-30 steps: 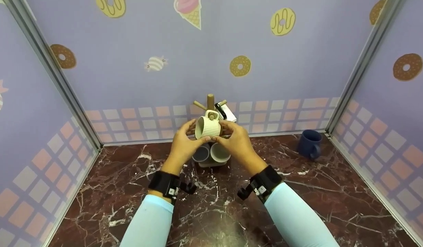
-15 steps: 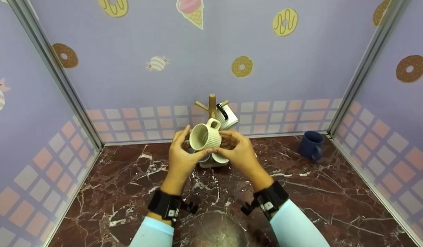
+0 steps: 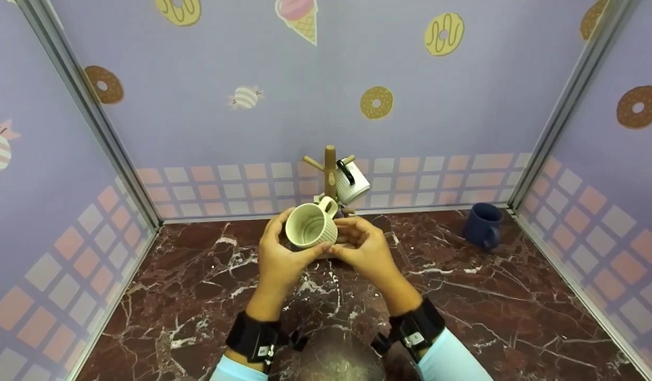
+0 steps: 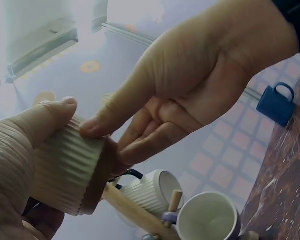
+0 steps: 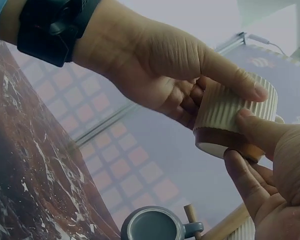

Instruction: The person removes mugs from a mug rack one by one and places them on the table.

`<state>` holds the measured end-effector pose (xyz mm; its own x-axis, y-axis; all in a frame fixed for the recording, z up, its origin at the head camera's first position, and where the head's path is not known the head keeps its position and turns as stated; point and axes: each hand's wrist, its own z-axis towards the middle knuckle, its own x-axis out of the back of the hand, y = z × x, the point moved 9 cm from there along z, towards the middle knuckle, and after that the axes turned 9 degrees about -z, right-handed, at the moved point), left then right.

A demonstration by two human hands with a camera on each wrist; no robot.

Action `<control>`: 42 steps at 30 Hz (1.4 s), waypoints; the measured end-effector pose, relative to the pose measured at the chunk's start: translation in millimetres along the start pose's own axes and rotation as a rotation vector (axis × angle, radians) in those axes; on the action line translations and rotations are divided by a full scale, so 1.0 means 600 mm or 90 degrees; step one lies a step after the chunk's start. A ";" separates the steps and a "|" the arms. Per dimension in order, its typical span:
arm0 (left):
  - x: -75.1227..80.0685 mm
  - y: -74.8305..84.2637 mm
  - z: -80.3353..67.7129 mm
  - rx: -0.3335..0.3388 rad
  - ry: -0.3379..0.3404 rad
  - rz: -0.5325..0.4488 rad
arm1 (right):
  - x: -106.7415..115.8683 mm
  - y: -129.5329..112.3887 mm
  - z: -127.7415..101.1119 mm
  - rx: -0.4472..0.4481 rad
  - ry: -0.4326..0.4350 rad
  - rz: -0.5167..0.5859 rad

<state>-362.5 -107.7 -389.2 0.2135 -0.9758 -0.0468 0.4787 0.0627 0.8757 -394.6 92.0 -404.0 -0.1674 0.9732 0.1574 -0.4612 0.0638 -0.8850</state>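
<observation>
A cream ribbed mug (image 3: 315, 225) is held by both hands in front of the wooden mug tree (image 3: 330, 164). Its mouth tilts toward the left and up, and its handle points to the back. My left hand (image 3: 281, 251) grips the left side, with the thumb below the rim. From the right, my right hand (image 3: 365, 248) holds the base end between thumb and fingers. A brown band around the base shows in the right wrist view, where both hands pinch the mug (image 5: 235, 110). A white mug (image 3: 353, 185) with a black handle hangs on the tree's right peg.
On the right of the dark marbled table (image 3: 463, 307) stands a blue mug (image 3: 483, 225). Lower on the tree, a mug with a white inside (image 4: 210, 220) and a grey-blue mug (image 5: 152, 230) hang, mostly hidden from the head view. Patterned walls enclose the table.
Both hands have drawn the cream mug off the front peg, down and toward me. Its mouth has tilted further up, so more of its inside shows.
</observation>
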 end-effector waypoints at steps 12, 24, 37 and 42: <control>0.001 0.029 -0.005 -0.004 -0.044 0.042 | 0.005 -0.008 -0.021 -0.020 -0.048 -0.034; 0.010 0.059 -0.008 0.002 -0.139 0.078 | 0.026 -0.028 -0.023 -0.030 -0.144 -0.084; -0.005 0.065 -0.024 0.011 -0.259 0.122 | 0.075 -0.043 -0.024 -0.040 -0.034 -0.061; -0.019 0.067 -0.030 -0.002 -0.317 0.120 | 0.058 -0.048 -0.029 -0.015 -0.108 -0.085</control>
<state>-330.4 -90.5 -362.4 -0.1335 -0.9289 0.3454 0.4736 0.2463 0.8456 -372.0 128.2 -380.5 -0.2511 0.9050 0.3435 -0.4694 0.1965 -0.8608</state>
